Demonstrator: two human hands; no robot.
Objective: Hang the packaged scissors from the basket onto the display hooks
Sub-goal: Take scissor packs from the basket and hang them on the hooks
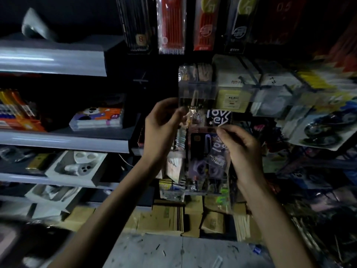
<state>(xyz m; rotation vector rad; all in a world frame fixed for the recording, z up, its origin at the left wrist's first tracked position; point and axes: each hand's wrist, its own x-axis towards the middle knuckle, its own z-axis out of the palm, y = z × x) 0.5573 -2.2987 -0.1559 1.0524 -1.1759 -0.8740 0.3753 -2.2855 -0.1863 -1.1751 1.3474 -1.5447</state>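
Observation:
A clear-wrapped scissors pack [207,161] with purple handles and "lovely" lettering hangs between my hands in front of the dark display wall. My left hand [162,130] pinches a pack's upper left edge with curled fingers. My right hand [239,149] pinches the top right corner of the pack. Another similar pack [197,93] with a clear header sits just above and behind, its hook hidden by the packaging. The basket is not in view.
Hanging pen packs [171,26] fill the wall above. Grey shelves [63,138] with boxed goods run along the left. Toy packs [318,128] hang at the right. Cardboard boxes [168,217] stand on the floor below.

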